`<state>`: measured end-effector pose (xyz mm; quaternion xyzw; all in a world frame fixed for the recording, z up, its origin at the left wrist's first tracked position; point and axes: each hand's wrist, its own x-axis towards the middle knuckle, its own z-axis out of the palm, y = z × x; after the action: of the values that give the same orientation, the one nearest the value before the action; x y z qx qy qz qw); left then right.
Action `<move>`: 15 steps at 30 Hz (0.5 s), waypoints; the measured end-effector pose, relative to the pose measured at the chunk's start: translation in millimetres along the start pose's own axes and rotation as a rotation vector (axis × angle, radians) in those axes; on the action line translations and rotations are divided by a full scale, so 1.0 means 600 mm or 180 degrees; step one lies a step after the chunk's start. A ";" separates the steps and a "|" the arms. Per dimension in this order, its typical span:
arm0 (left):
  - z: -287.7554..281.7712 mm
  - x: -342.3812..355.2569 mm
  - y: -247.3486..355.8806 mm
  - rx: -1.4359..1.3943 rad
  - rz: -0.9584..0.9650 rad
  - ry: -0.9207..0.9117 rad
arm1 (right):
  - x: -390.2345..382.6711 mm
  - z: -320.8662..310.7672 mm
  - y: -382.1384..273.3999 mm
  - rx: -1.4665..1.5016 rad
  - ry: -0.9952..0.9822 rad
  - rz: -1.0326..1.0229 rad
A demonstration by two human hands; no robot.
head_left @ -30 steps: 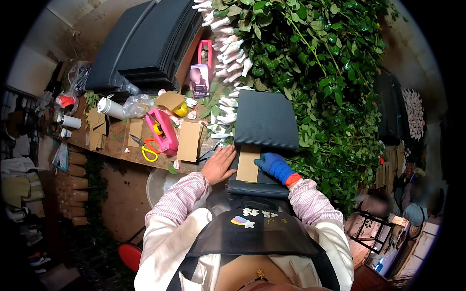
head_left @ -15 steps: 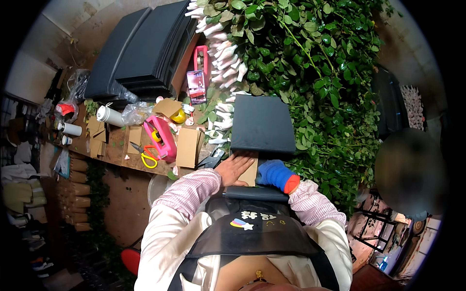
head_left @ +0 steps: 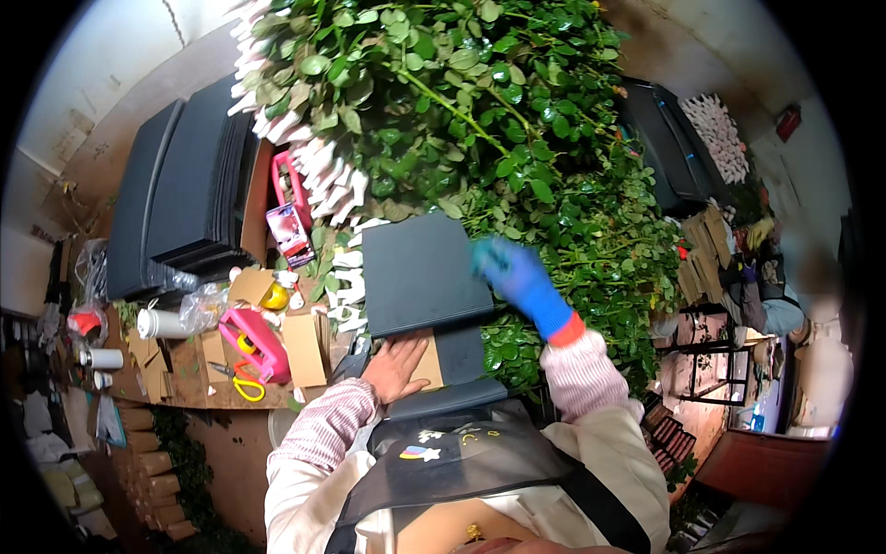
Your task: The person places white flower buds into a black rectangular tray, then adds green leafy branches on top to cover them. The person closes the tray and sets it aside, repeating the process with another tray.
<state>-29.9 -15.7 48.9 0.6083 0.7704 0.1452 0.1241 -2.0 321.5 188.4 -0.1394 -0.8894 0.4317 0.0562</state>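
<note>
My bare left hand [head_left: 395, 367] lies flat, fingers spread, on a brown cardboard piece [head_left: 430, 362] just below a dark grey flat sheet [head_left: 423, 274] in front of me. My right hand [head_left: 513, 273], in a blue glove with a red cuff, is raised and blurred at the sheet's right edge, against the mass of green leafy stems [head_left: 517, 138]. It holds nothing that I can see. White wrapped stem ends [head_left: 325, 175] line the left side of the greenery.
Stacks of dark grey sheets [head_left: 185, 198] lie at the left. A pink tool [head_left: 254, 342], yellow-handled scissors [head_left: 242, 380], cardboard pieces, tape rolls and white cups clutter the wooden bench [head_left: 185, 388]. Another person [head_left: 766, 295] is at the far right beside black crates.
My gloved right hand has risen from the cardboard near my body up to the sheet's right edge, toward the greenery. My left hand stays on the cardboard.
</note>
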 end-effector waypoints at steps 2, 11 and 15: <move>0.000 0.001 0.000 -0.0018 0.0023 0.0017 | 0.093 -0.001 0.079 -0.1154 0.1207 -0.0465; 0.005 -0.010 0.023 -0.0006 -0.0404 0.0155 | 0.183 0.008 0.170 -0.2853 0.0407 -0.0872; -0.013 -0.007 0.031 -0.0247 -0.0303 0.0481 | 0.227 -0.083 0.176 -0.2844 0.0987 -0.0558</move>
<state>-15.0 -16.2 63.4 0.5530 0.7994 0.2144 0.0958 -100.3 461.6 134.1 -0.1371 -0.9774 -0.0251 0.1589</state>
